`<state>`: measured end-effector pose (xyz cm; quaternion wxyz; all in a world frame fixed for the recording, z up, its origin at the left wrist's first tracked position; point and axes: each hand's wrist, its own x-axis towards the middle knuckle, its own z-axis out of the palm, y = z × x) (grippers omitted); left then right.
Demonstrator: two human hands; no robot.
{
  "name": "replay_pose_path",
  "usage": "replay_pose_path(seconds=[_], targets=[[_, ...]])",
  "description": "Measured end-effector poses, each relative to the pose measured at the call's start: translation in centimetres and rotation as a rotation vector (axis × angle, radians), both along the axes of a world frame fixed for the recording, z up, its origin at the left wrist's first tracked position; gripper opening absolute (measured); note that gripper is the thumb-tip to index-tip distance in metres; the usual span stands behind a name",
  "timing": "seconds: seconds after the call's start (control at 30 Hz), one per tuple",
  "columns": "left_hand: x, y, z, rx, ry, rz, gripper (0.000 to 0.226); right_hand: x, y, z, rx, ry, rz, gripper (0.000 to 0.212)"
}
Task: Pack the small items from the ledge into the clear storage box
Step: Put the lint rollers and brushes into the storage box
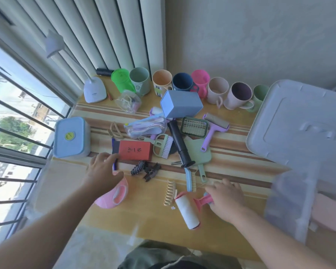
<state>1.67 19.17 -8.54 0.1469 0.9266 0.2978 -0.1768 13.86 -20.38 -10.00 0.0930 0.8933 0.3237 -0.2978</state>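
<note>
- The left hand [103, 169] is seen with fingers spread and relaxed over the ledge [144, 214], beside a red box [135, 150], gripping nothing.
- The pink handle of a white lint roller [188, 213] is covered by the right hand [226, 199]; whether it is gripped cannot be told.
- The clear storage box [291, 208] is seen blurred at the right edge, below its lid [299, 121].
</note>
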Motion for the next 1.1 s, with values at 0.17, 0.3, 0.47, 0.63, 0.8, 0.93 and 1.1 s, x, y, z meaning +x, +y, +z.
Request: replay_pose_path(seconds=[0.17, 0.3, 0.47, 0.63, 0.8, 0.93, 1.1], targets=[[-4.2, -1.2, -0.5, -0.009, 0.152, 0.005, 0.083, -1.9, -2.0, 2.9, 0.244, 0.087, -0.306, 0.015], [0.3, -5.3, -0.2, 0.027, -0.323, -0.178, 0.051, -2.9, -2.9, 3.4, 0.388, 0.085, -0.625, 0.008], [14.3, -14.6, -0.4, -0.128, -0.241, -0.501, 0.052, -2.1, -3.9, 6.2, 0.446, -0.055, -0.754, 0.014], [23.4, -21.9, -3.9, -0.072, 0.035, -0.661, 0.048, 0.0, -6.6, 12.7, 0.577, -0.265, -0.751, 0.006], [26.5, -22.6, -7.4, -0.019, 0.049, -0.607, 0.039, -0.1, -14.5, 15.3, 0.606, -0.403, -0.893, 0.026], [26.2, -22.5, -6.1, -0.146, -0.121, -0.549, 0.035, -2.1, -21.2, 14.5, 0.49, -0.496, -0.965, 0.025], [22.3, -25.5, 0.2, -0.375, -0.443, -0.538, 0.034, -3.3, -29.1, 12.7, 0.456, -0.464, -1.022, 0.028]])
